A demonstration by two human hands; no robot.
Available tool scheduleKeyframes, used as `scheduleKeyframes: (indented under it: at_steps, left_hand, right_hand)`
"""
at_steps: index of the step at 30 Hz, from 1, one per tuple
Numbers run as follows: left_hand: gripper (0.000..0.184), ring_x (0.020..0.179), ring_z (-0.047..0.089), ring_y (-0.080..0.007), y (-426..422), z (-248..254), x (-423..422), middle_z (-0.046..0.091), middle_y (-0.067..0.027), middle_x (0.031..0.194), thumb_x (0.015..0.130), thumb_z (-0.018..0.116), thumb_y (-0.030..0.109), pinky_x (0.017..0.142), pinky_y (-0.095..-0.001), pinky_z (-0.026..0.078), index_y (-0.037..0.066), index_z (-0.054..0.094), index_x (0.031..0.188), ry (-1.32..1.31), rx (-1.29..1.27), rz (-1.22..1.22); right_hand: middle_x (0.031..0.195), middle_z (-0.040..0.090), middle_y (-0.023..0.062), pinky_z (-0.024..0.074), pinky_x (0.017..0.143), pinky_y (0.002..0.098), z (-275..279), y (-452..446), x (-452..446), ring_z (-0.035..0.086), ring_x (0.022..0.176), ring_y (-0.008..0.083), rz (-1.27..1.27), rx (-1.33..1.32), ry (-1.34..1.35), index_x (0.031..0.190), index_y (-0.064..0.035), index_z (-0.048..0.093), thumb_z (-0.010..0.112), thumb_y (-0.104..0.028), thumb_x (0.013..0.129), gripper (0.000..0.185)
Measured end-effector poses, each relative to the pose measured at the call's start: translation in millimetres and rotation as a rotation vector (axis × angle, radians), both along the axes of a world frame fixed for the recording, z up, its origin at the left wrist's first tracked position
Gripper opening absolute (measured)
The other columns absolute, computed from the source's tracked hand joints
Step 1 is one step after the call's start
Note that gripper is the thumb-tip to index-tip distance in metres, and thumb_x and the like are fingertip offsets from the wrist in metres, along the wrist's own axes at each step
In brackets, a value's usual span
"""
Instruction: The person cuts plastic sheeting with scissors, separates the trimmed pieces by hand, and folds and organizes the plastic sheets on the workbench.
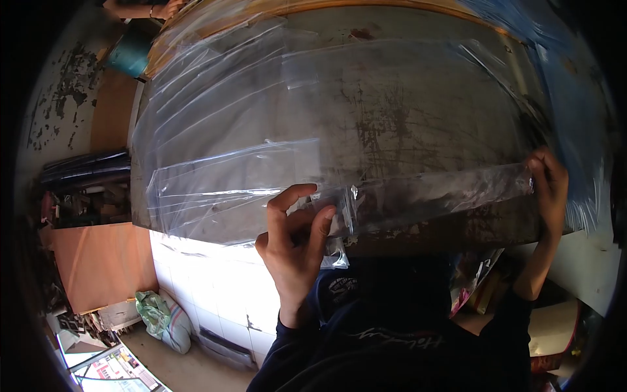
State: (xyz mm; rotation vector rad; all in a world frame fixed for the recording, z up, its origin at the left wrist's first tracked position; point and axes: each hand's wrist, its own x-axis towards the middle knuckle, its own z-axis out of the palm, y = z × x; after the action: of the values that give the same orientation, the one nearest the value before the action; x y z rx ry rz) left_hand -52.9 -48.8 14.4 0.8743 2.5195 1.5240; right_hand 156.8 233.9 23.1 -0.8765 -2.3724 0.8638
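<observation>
A clear plastic sheet, folded into a long narrow strip, stretches between my two hands along the table's near edge. My left hand is at its left end, with the thumb against the film and the index finger raised in a curve. The lower fingers are partly hidden behind the thumb. My right hand pinches the strip's right end. Left of my left hand lie flat, overlapping clear plastic sheets, layered across the tabletop.
The worn, dark-stained table spans the view. Bluish plastic film hangs over its right side. At the upper left are another person's hand and a teal container. A sack and an orange-brown panel stand lower left.
</observation>
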Motion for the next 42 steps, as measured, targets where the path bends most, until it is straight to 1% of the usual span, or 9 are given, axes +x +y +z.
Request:
scheduleKeyframes:
  at_steps: [13, 15, 17, 19, 24, 28, 32, 35, 42]
  left_hand:
    - [0.035, 0.061, 0.064, -0.0182, -13, -12, -13, 0.069, -0.0105, 0.082, 0.059, 0.058, -0.016, 0.051, -0.0236, 0.048, 0.008, 0.060, 0.084, 0.209, 0.234, -0.373]
    - [0.013, 0.065, 0.065, -0.0193, -14, -9, -11, 0.069, -0.0119, 0.085, 0.070, 0.063, 0.005, 0.055, -0.0256, 0.049, 0.007, 0.062, 0.083, 0.106, 0.237, -0.393]
    - [0.016, 0.067, 0.066, -0.0197, -11, -1, -12, 0.069, -0.0122, 0.085, 0.075, 0.060, 0.019, 0.058, -0.0265, 0.050, 0.005, 0.063, 0.082, 0.033, 0.295, -0.407]
    - [0.057, 0.071, 0.066, -0.0214, -14, -1, -14, 0.069, -0.0124, 0.083, 0.083, 0.044, 0.053, 0.064, -0.0290, 0.050, 0.000, 0.065, 0.079, -0.062, 0.245, -0.397]
    - [0.025, 0.067, 0.062, -0.0108, -10, 8, -7, 0.068, -0.0097, 0.077, 0.088, 0.056, 0.020, 0.061, -0.0210, 0.046, -0.002, 0.068, 0.085, -0.295, 0.089, -0.191]
    - [0.009, 0.067, 0.061, -0.0091, -5, 8, -7, 0.068, -0.0084, 0.077, 0.080, 0.067, 0.002, 0.061, -0.0195, 0.045, -0.002, 0.068, 0.087, -0.339, 0.103, -0.163]
    - [0.010, 0.069, 0.061, -0.0093, -1, 10, -4, 0.068, -0.0081, 0.077, 0.079, 0.068, 0.002, 0.063, -0.0195, 0.046, -0.002, 0.068, 0.088, -0.339, 0.048, -0.121]
    - [0.011, 0.071, 0.061, -0.0097, 0, 9, -3, 0.067, -0.0094, 0.079, 0.081, 0.066, 0.002, 0.064, -0.0185, 0.045, -0.004, 0.066, 0.090, -0.354, 0.051, -0.082]
    - [0.009, 0.068, 0.057, -0.0076, 2, 9, -3, 0.066, -0.0088, 0.079, 0.083, 0.063, -0.001, 0.062, -0.0192, 0.043, -0.005, 0.065, 0.091, -0.352, 0.083, -0.098]
  right_hand:
    - [0.069, 0.048, -0.0012, 0.0338, 0.056, 0.0214, -8, 17, 14, 0.042, 0.062, 0.0052, 0.123, -0.097, 0.065, 0.075, -0.0029, 0.051, 0.046, -0.015, 0.095, 0.024]
    - [0.070, 0.051, 0.0005, 0.0354, 0.055, 0.0223, -4, 17, 14, 0.046, 0.062, 0.0067, 0.099, -0.222, 0.037, 0.078, -0.0027, 0.053, 0.045, -0.023, 0.095, 0.028]
    - [0.071, 0.052, 0.0014, 0.0364, 0.055, 0.0229, -2, 17, 18, 0.048, 0.062, 0.0078, 0.115, -0.303, 0.091, 0.079, -0.0022, 0.054, 0.047, -0.029, 0.094, 0.031]
    - [0.072, 0.054, 0.0023, 0.0374, 0.055, 0.0234, 1, 20, 21, 0.050, 0.063, 0.0090, 0.121, -0.380, 0.141, 0.081, -0.0018, 0.055, 0.048, -0.035, 0.092, 0.035]
    - [0.080, 0.056, 0.0042, 0.0383, 0.057, 0.0231, 14, 19, 17, 0.054, 0.070, 0.0114, 0.322, -0.469, 0.020, 0.087, -0.0002, 0.059, 0.066, -0.053, 0.071, 0.055]
    - [0.083, 0.056, 0.0047, 0.0391, 0.060, 0.0234, 12, 21, 20, 0.055, 0.073, 0.0122, 0.380, -0.514, 0.067, 0.085, -0.0005, 0.060, 0.074, -0.046, 0.062, 0.052]
    - [0.079, 0.057, 0.0046, 0.0410, 0.062, 0.0235, 15, 18, 19, 0.056, 0.071, 0.0119, 0.415, -0.413, 0.091, 0.081, -0.0004, 0.060, 0.075, -0.030, 0.067, 0.036]
    - [0.068, 0.061, 0.0045, 0.0444, 0.060, 0.0237, 14, 9, 12, 0.056, 0.064, 0.0102, 0.256, -0.495, 0.144, 0.078, 0.0015, 0.063, 0.061, -0.002, 0.081, 0.006]
    - [0.067, 0.063, 0.0072, 0.0452, 0.057, 0.0245, 13, 9, 9, 0.058, 0.061, 0.0116, 0.197, -0.548, 0.178, 0.074, 0.0035, 0.064, 0.057, -0.008, 0.088, 0.019]
